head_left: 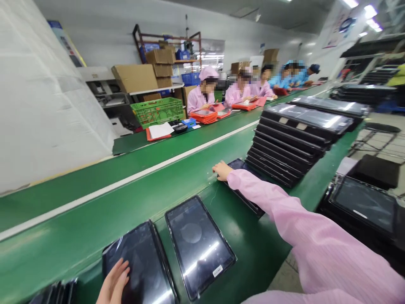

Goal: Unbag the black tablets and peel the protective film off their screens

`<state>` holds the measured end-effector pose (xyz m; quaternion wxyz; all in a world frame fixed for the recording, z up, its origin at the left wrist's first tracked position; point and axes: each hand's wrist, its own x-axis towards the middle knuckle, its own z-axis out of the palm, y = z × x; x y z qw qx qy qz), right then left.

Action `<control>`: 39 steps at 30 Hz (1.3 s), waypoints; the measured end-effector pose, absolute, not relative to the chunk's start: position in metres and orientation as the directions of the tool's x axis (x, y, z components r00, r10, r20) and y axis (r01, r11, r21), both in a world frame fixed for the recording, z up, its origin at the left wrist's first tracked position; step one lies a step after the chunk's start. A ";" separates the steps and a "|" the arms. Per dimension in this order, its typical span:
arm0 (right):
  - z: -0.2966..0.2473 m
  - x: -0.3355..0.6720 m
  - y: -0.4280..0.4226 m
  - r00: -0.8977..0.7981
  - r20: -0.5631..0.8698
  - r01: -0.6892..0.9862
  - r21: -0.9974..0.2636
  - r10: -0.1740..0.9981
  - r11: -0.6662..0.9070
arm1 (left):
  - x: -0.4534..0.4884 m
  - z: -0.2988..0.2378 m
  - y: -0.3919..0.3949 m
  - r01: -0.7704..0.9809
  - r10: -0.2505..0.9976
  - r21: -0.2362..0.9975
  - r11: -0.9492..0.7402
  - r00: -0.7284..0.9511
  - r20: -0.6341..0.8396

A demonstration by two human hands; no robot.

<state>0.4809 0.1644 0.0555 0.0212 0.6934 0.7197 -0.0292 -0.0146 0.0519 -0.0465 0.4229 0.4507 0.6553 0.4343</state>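
Observation:
My left hand [114, 280] is at the lower left, its fingers stretched out over the glossy dark screen of a tablet [141, 253]. Beside that tablet lies another tablet [199, 245], screen up, with a small white label at its near end. My right hand [222, 170], in a pink sleeve, reaches across the green work surface. Its fingers bend round the far corner of a dark tablet [237, 164] that my forearm partly covers. A bit of clear film shows near those fingertips.
A tall leaning stack of black tablets [281, 147] stands right of my right hand. More tablets [363, 202] lie at the right, near a stool [381, 128]. Several co-workers sit across the green bench [177, 147], by a green crate [158, 110] and red folders [204, 117].

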 end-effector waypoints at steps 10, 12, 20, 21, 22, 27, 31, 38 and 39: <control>-0.030 0.379 0.089 -0.076 0.208 0.867 -0.469 0.975 0.168 | -0.018 -0.025 0.005 0.727 0.912 0.583 0.362 -0.406 -0.061; -0.047 0.368 0.084 -0.018 0.236 0.828 -0.541 0.972 0.147 | -0.029 -0.034 0.004 0.682 0.911 0.628 0.375 -0.396 -0.114; -0.051 0.366 0.095 -0.037 0.244 0.754 -0.629 0.969 0.187 | -0.031 -0.039 -0.009 0.561 0.937 0.776 0.288 -0.332 -0.108; -0.047 0.367 0.097 -0.045 0.231 0.761 -0.622 0.972 0.183 | -0.029 -0.039 -0.013 0.557 0.936 0.777 0.294 -0.332 -0.116; -0.042 0.367 0.098 -0.050 0.218 0.771 -0.611 0.975 0.176 | -0.026 -0.039 -0.017 0.555 0.934 0.776 0.301 -0.336 -0.122; -0.010 0.335 0.117 -0.129 0.192 0.825 -0.524 0.973 0.213 | -0.021 -0.042 -0.026 0.546 0.928 0.777 0.313 -0.350 -0.128; 0.009 0.272 0.146 -0.397 0.140 0.770 -0.487 0.907 0.412 | -0.019 -0.044 -0.026 0.550 0.926 0.779 0.301 -0.363 -0.102; -0.003 0.217 0.174 -0.517 0.111 0.715 -0.489 0.849 0.500 | -0.028 -0.045 -0.064 0.615 0.949 0.733 0.290 -0.284 -0.136; -0.006 0.218 0.174 -0.516 0.132 0.705 -0.496 0.846 0.507 | -0.031 -0.044 -0.072 0.628 0.955 0.725 0.284 -0.251 -0.156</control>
